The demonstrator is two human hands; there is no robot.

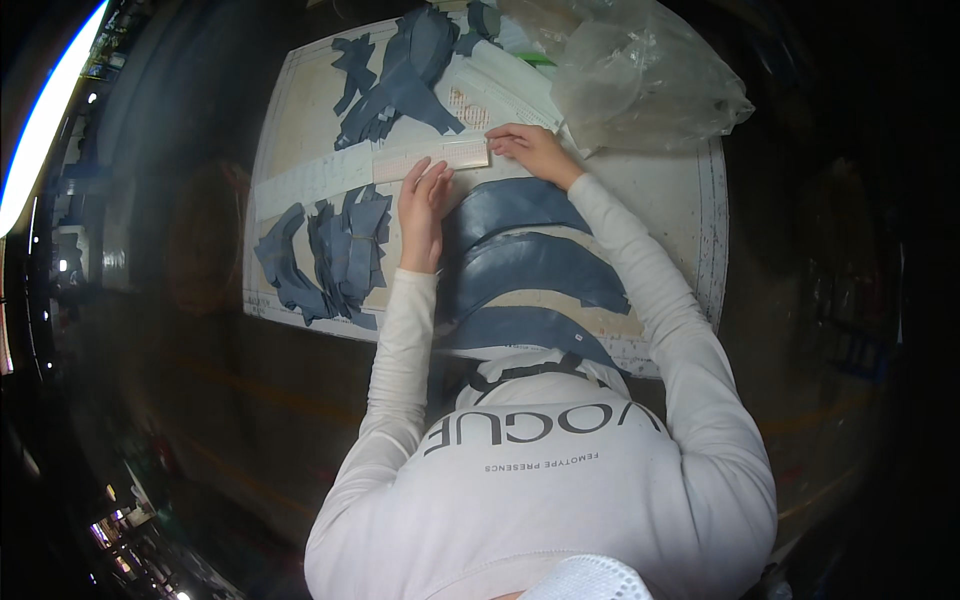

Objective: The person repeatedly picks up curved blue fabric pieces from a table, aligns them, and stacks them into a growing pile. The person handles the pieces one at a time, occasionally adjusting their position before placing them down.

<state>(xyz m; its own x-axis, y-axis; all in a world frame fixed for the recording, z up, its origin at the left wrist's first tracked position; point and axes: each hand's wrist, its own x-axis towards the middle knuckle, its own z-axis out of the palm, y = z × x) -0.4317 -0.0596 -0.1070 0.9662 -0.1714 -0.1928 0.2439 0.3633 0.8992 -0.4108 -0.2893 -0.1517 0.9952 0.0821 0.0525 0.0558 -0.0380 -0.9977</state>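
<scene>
A: Which step is this?
B: Lining up, I'd judge. The left hand (422,205) lies flat, fingers together, and the right hand (533,150) presses fingertips on the pale ruler (430,158), above the curved blue-grey leather piece (515,205).
A: Room to move?
B: Little: cut pieces (335,250) crowd the left, a plastic bag (645,75) the right of the surface (680,200).

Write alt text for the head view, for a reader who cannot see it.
Both hands, left hand and right hand, press flat on a pale ruler strip across a white cutting board. Curved grey-blue cut pieces lie near the person, smaller ones left, a clear plastic bag at the far right.
</scene>
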